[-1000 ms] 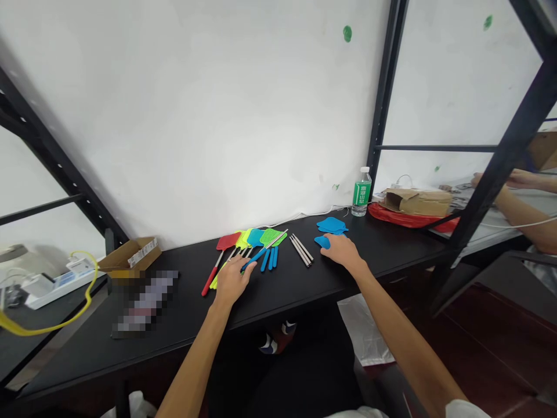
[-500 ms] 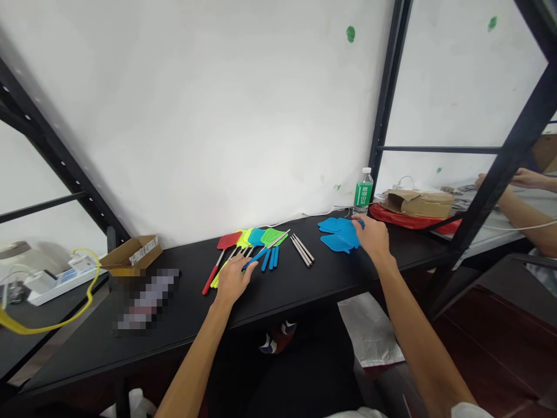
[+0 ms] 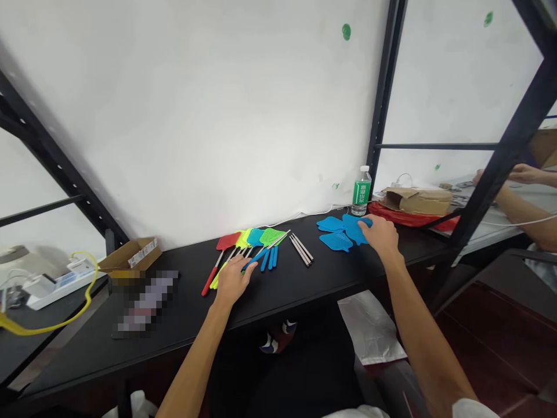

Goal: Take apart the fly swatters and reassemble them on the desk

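Note:
My left hand (image 3: 230,281) rests flat on the black table (image 3: 304,284), fingers spread, touching the handle of a fly swatter (image 3: 261,253) with a blue grip and a green head. It lies among several assembled fly swatters (image 3: 237,247) in red, yellow, blue and green. Three loose metal rods (image 3: 301,248) lie to their right. My right hand (image 3: 382,234) lies over the right edge of a few loose blue swatter heads (image 3: 340,230), fingers bent down on them; whether it grips one is hidden.
A green-labelled water bottle (image 3: 361,193) stands by the wall. A cardboard box on a red bag (image 3: 413,210) sits behind a black rack post (image 3: 487,191). An open carton (image 3: 128,256) is at left. Another person's arms (image 3: 524,197) work at far right.
My right hand moved right from the near blue head to the far side of the blue heads, which are now spread wider. The left hand stayed put.

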`<state>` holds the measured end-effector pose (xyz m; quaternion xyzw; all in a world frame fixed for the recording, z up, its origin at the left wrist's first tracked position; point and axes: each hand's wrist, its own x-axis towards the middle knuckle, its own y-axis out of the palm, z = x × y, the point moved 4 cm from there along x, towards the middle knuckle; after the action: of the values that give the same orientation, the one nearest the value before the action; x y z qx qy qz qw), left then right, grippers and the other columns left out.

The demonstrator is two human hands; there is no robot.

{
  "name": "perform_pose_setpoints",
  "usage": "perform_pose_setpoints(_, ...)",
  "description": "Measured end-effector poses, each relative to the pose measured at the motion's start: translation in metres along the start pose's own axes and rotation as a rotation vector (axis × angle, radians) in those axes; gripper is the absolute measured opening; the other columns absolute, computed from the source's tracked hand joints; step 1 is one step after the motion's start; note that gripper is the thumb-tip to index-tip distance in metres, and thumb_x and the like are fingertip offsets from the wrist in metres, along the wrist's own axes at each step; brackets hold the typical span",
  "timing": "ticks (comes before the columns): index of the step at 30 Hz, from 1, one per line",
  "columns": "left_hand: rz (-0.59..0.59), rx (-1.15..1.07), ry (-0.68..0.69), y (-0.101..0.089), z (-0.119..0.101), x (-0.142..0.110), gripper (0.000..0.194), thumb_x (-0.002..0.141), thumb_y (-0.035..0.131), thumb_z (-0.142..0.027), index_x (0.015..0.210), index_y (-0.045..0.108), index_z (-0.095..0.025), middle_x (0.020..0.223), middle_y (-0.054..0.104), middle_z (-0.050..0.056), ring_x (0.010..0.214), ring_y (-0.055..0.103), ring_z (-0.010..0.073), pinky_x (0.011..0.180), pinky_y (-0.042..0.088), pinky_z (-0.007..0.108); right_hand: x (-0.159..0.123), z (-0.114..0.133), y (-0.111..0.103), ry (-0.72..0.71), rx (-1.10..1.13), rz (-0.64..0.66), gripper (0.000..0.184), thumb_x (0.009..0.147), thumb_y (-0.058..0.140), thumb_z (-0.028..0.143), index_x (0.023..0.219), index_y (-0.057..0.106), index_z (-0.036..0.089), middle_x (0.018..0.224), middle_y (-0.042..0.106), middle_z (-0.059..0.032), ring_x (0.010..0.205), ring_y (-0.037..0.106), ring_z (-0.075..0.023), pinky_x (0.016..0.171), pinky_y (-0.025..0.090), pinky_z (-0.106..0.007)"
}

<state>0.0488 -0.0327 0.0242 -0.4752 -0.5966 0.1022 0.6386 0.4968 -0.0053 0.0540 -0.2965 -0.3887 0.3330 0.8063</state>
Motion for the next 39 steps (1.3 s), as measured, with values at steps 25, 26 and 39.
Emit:
perform_pose_setpoints(25,0.007,-0.046,0.032,0.0,0.0,-0.001,0.034,0.095,0.048,-0.045,0.101,0.07,-0.021,0.09,0.065,0.007,0.09,0.063,0.0215,0.08,0.049,0.032,-0.026,0.068,0.045,0.026,0.986,0.306,0.056,0.069,0.054,0.03,0.124,0.053,0.021,0.107,0.067,-0.0111,0.079,0.065,-0.0249,0.051,0.057,-0.032)
perform_pose_setpoints(26,0.009,-0.047,0.035,0.0,0.0,-0.001,0.034,0.095,0.048,-0.046,0.101,0.07,-0.021,0.091,0.065,0.007,0.09,0.063,0.0215,0.08,0.049,0.032,-0.029,0.072,0.048,0.017,0.975,0.313,0.058,0.069,0.053,0.031,0.126,0.051,0.021,0.107,0.067,-0.0109,0.078,0.066,-0.0246,0.052,0.057,-0.032)
perform_pose_setpoints(39,0.027,-0.056,0.049,0.0,-0.002,0.0,0.034,0.095,0.048,-0.046,0.101,0.071,-0.022,0.088,0.065,0.006,0.088,0.062,0.0208,0.079,0.049,0.031,-0.038,0.081,0.064,-0.026,1.014,0.323,0.06,0.072,0.049,0.032,0.131,0.041,0.025,0.104,0.067,-0.0068,0.071,0.064,-0.0217,0.052,0.058,-0.033)
